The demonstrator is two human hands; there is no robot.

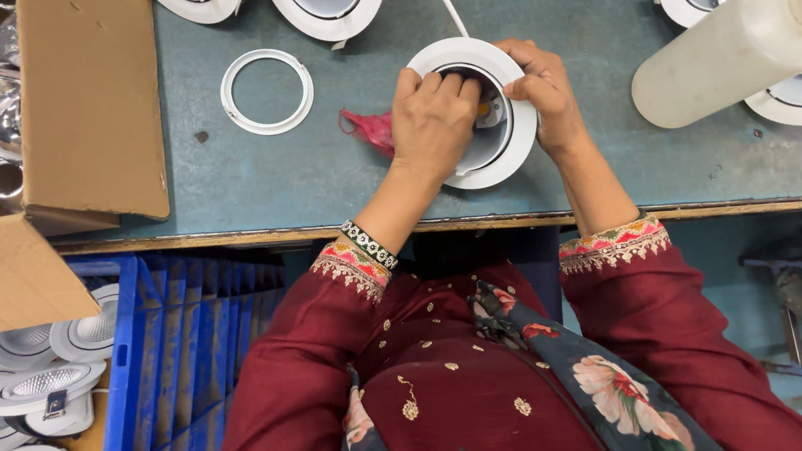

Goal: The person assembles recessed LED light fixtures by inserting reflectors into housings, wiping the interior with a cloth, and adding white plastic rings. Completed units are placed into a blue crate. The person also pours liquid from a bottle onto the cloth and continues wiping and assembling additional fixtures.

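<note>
Near the worktop's front edge, the white downlight housing (501, 133) is steadied at its rim by the closed right hand (541, 89) while the left hand's (434, 121) fingers are pressed inside, seemingly seating a part, with firm, even pressure judged necessary next.

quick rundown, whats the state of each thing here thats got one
white downlight housing: flat on the table, gripped by both hands
left hand: fingers inside the housing's opening
right hand: gripping the housing's rim
loose white ring: flat, untouched
plastic bottle: on its side
cardboard box: open
</note>
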